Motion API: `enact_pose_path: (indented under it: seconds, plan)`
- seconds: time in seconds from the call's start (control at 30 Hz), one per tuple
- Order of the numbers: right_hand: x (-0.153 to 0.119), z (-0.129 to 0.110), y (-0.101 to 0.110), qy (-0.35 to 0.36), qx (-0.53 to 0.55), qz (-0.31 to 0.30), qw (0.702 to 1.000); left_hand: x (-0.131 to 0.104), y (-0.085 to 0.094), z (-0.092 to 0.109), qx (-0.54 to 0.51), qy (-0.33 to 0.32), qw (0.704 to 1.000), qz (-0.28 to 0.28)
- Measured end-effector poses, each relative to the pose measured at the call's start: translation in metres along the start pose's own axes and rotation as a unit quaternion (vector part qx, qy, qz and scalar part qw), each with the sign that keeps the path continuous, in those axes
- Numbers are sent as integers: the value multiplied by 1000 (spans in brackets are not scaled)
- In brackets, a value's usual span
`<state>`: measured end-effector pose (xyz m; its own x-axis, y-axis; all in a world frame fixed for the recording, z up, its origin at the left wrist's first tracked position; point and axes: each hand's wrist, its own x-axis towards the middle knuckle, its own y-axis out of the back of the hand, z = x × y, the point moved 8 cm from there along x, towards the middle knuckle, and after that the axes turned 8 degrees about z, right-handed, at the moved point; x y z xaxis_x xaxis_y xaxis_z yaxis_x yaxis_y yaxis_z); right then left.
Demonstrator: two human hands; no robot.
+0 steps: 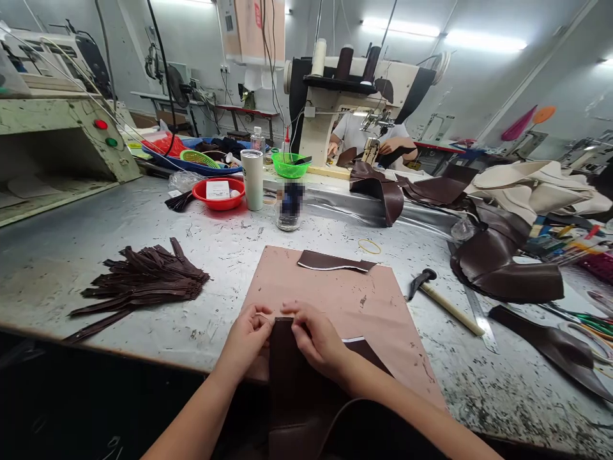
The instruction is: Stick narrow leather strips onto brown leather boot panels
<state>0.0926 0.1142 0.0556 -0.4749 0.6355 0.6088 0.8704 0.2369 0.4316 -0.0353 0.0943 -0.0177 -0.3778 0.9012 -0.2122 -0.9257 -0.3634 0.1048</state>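
A dark brown leather piece (pixel 294 383) hangs over the near edge of the table towards me. At its top left corner my left hand (pixel 249 335) is closed, pinching the edge between thumb and fingers. My right hand (pixel 316 335) is closed on the top right corner, its fingers curled over the edge. Under both hands lies a pinkish-tan board (pixel 330 294). Near the board's far edge rests a small brown leather strip (pixel 335 262) with a white border. Another brown piece (pixel 366 351) with a white edge is partly hidden behind my right forearm.
Left lies a bundle of brown leather strips (pixel 148 281). A hammer (pixel 445 300) and a steel ruler (pixel 481 322) lie right, near brown leather parts (pixel 507 262). Behind are a red bowl (pixel 205 198), a white cup (pixel 253 182) and a sewing machine (pixel 325 108), where another person sits.
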Motion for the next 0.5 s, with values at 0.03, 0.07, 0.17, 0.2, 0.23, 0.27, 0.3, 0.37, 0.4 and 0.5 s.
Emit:
enact_pose_path:
  seconds: [0.03,0.07,0.17,0.2,0.23,0.27,0.3,0.37,0.4,0.5]
  plan:
    - [-6,-7,4,36,-1,-21,999,1,1,0,13,-7,1000,8]
    - [-12,-12,10,63,-9,-38,997,1,2,1,33,-20,999,18]
    - [-32,-18,33,110,-72,-63,989,-2,7,10,188,-105,974,64]
    - [-39,-18,40,122,-101,-69,985,-3,8,14,266,-142,950,78]
    - [-47,-17,48,130,-129,-77,980,-6,7,19,345,-180,917,89]
    - [-55,-15,54,131,-158,-87,975,-8,4,22,416,-216,878,96]
    - [-63,-12,60,126,-185,-97,970,-12,1,26,470,-251,840,99]
    - [-78,-5,73,108,-228,-110,961,-22,-13,36,532,-341,769,91]
    - [-86,-2,80,92,-246,-115,958,-31,-23,41,534,-399,741,77]
    - [-106,6,105,-23,-274,-128,953,-66,-60,54,454,-569,685,-21]
